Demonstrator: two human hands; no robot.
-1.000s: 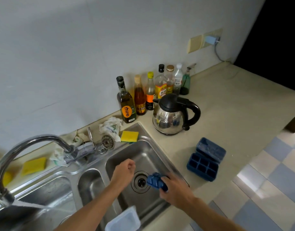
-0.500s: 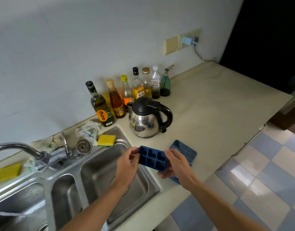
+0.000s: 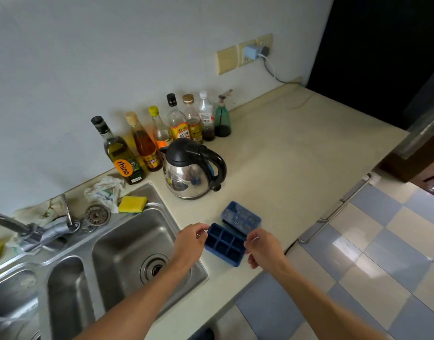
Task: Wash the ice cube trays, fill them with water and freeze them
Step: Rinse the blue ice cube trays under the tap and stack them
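A dark blue ice cube tray [image 3: 224, 244] with six open compartments sits low over the beige counter [image 3: 284, 168], just right of the sink. My left hand [image 3: 190, 241] pinches its left end. My right hand [image 3: 265, 251] grips its right end. Directly behind it lies a second blue tray [image 3: 241, 216], flat side up, touching or nearly touching the held one. Whether another tray lies under the held one is hidden.
The steel sink [image 3: 162, 207] has several basins, with a faucet [image 3: 27, 229] at the left. A yellow sponge [image 3: 132, 204] lies on its rim. A steel kettle [image 3: 191, 173] and a row of bottles [image 3: 162, 133] stand behind. The counter edge drops to a checkered floor [image 3: 382, 253].
The tray went from over the sink drain, held in my right hand alone, up and right to the counter. My left hand took hold of its other end, and it came down by the other tray.
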